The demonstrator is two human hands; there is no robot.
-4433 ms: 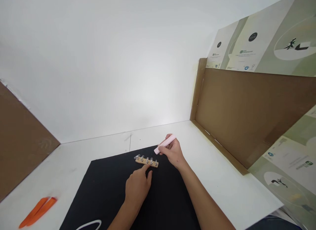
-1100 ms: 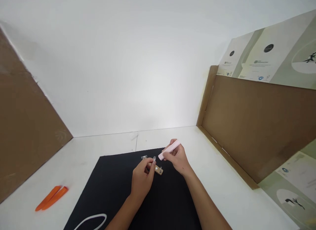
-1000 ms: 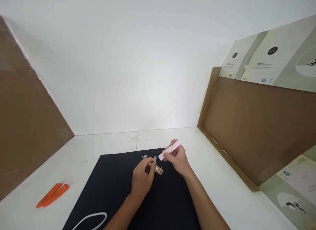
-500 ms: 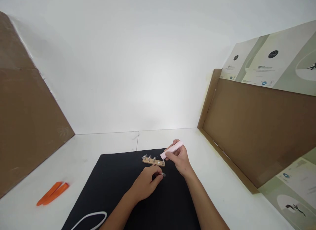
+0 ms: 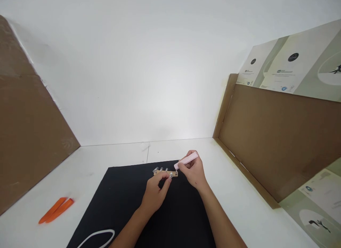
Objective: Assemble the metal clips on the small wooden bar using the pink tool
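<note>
My right hand (image 5: 193,171) grips a pale pink rectangular stick (image 5: 187,160) between thumb and fingers, just right of a small wooden strip (image 5: 165,173). The strip lies flat on a black cloth mat (image 5: 125,205) and carries a row of small clear capsule-like pieces with metal tips. My left hand (image 5: 153,195) pinches at the strip's front edge, with a small clear piece (image 5: 170,175) at its fingertips. That piece is mostly hidden by the fingers, and part of the strip is covered too.
The mat lies on a white table (image 5: 85,166), walled by white at the back and cardboard panels (image 5: 271,141) at both sides. Two orange plastic sticks (image 5: 55,210) lie at the left. A white cord loop (image 5: 96,238) sits on the mat's near edge.
My left hand has moved up from below the strip to its front edge, taking the small clear piece with it. My right hand and the pink stick stay nearly still.
</note>
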